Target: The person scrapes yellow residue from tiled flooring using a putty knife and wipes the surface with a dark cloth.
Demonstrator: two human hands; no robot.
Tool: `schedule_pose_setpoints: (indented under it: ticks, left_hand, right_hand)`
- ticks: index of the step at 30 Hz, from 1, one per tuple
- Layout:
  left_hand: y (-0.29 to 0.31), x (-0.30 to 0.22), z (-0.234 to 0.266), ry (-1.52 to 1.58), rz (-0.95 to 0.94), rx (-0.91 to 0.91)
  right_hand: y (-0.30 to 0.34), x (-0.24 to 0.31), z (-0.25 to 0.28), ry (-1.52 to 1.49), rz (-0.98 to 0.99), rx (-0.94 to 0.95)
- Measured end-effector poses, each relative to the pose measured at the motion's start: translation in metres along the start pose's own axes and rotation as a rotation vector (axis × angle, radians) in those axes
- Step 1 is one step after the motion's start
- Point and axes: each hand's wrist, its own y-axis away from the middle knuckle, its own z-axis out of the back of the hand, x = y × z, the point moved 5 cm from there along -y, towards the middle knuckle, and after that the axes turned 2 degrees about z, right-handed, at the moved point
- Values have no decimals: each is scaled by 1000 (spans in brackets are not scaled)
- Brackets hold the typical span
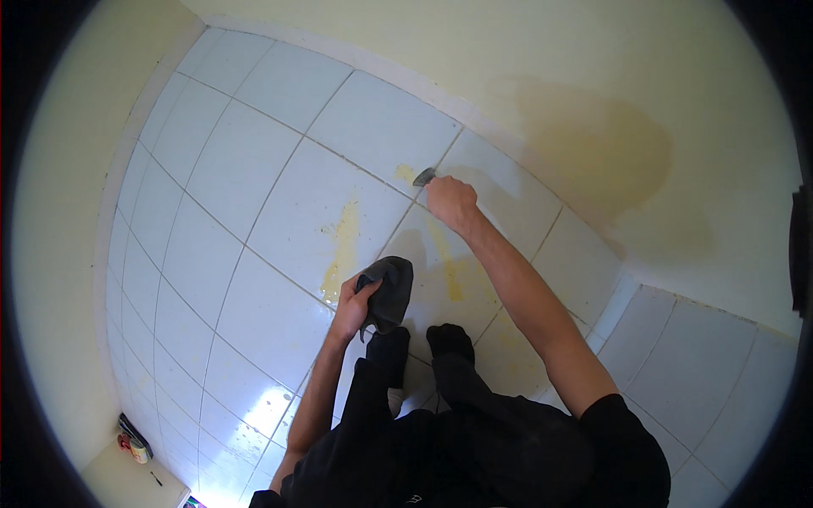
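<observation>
While the left hand [349, 311] pinches a dark cloth [392, 292] by its left side mid-frame, the right hand [451, 203], upper centre, clamps a scraper [423, 177] projecting leftward.

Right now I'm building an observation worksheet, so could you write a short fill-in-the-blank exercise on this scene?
1. The dark cloth is in the ____ hand.
2. The right hand, gripping a small bladed tool, is ____ from the body than the other hand.
3. The smears on the tiled floor are ____ in colour.

Missing words: left; farther; yellow.

There are two hands [351, 309] [451, 201], one cloth [389, 292], one scraper [423, 178] and two feet [389, 345] [450, 341].
</observation>
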Motion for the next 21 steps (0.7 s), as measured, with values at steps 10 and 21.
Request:
schedule_pose_setpoints:
  ticks: [10,21]
  left_hand:
    - [-2,-1,0,26,0,17]
    - [-5,-2,-12,-11,15,60]
  right_hand:
    - [-1,3,-3,1,-10,-14]
    - [-3,-2,-5,-37,-24,38]
